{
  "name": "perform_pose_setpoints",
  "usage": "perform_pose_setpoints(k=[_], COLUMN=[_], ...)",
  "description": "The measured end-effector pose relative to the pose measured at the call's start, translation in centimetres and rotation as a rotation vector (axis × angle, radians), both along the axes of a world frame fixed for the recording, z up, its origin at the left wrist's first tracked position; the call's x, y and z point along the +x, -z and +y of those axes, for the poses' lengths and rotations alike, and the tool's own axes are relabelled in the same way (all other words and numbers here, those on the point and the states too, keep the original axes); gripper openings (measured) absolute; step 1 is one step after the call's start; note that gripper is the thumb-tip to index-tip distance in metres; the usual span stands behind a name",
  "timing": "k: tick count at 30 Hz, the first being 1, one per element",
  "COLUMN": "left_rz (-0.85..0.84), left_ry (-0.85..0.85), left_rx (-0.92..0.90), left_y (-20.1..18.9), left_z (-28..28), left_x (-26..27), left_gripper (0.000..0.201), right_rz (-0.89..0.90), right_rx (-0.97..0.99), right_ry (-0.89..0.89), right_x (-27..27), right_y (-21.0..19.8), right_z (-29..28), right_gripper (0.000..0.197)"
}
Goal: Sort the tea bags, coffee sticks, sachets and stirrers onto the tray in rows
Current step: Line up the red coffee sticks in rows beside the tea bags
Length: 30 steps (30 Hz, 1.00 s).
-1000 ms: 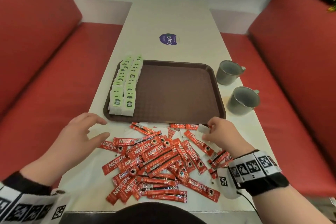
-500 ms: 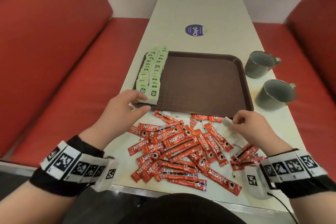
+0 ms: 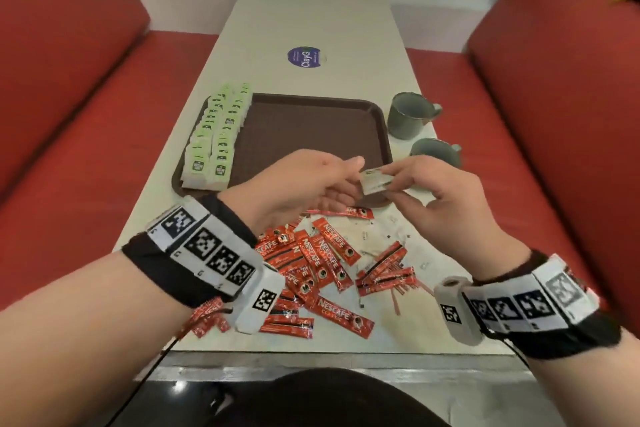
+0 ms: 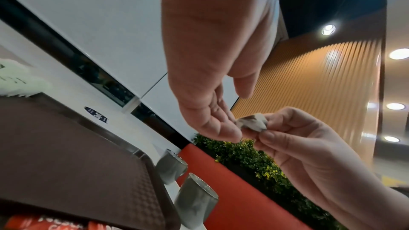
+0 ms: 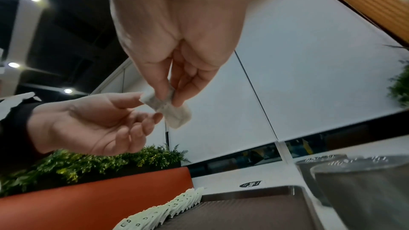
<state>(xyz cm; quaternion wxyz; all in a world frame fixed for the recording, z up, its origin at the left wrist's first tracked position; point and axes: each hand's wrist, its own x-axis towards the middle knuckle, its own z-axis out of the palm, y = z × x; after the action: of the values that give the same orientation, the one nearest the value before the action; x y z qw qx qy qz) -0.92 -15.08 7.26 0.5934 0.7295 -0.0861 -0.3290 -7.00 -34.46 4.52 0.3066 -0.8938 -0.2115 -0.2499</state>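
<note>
My right hand (image 3: 398,180) pinches a small white tea bag (image 3: 375,181) between thumb and fingers, raised above the near edge of the brown tray (image 3: 311,135). The same tea bag (image 5: 170,107) hangs below my right fingers in the right wrist view. My left hand (image 3: 343,180) is palm-up beside it, fingers relaxed, fingertips at the bag's left end (image 4: 252,122). Two rows of green-and-white tea bags (image 3: 216,139) stand along the tray's left side. Red coffee sticks (image 3: 322,263) lie scattered on the table in front of the tray.
Two grey mugs (image 3: 408,114) (image 3: 438,151) stand right of the tray. A round purple sticker (image 3: 304,57) lies on the white table (image 3: 311,21) beyond it. Red bench seats (image 3: 86,107) flank the table on both sides.
My right hand lifted the tea bag off the table to above the tray's near edge. My left hand came from the tray's left corner to meet it.
</note>
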Motion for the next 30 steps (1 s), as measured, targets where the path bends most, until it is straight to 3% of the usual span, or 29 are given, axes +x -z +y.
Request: perform_pose_setpoints(k=[3, 6, 9, 12, 17, 21, 25, 30], left_rz=[0.052, 0.093, 0.027, -0.167, -0.406, -0.404, -0.433, -0.466], left_ry=[-0.056, -0.127, -0.178, -0.246, -0.453, -0.586, -0.609, -0.428], left_rx=[-0.101, -0.204, -0.229, -0.089, 0.259, 0.437, 0.54, 0.613], left_y=[0.0, 0.0, 0.0, 0.5, 2.8, 4.6, 5.8, 7.8], left_z=[-1.6, -2.7, -2.5, -0.1, 8.4, 15.7, 19.5, 20.9], left_x=[-0.5, -1.2, -1.6, -1.8, -2.1, -1.0, 2.4, 8.0], left_gripper=[0.013, 0.022, 0.028, 0.022, 0.015, 0.019, 0.023, 0.027], right_rz=[-0.055, -0.077, -0.062, -0.036, 0.147, 0.321, 0.433, 0.508], right_rx=[-0.063, -0.116, -0.128, 0.007, 0.276, 0.269, 0.215, 0.047], right_ry=[-0.059, -0.112, -0.142, -0.034, 0.251, 0.207, 0.152, 0.008], right_x=[-0.5, -0.9, -1.2, -1.5, -4.6, -6.9, -6.6, -4.7], right_y=[-0.3, -0.4, -0.4, -0.1, 3.3, 6.1, 7.4, 7.0], right_z=[-1.4, -1.7, -1.6, -2.2, -3.1, -1.1, 3.2, 7.7], right_gripper=[0.011, 0.006, 0.009, 0.002, 0.034, 0.037, 0.043, 0.045])
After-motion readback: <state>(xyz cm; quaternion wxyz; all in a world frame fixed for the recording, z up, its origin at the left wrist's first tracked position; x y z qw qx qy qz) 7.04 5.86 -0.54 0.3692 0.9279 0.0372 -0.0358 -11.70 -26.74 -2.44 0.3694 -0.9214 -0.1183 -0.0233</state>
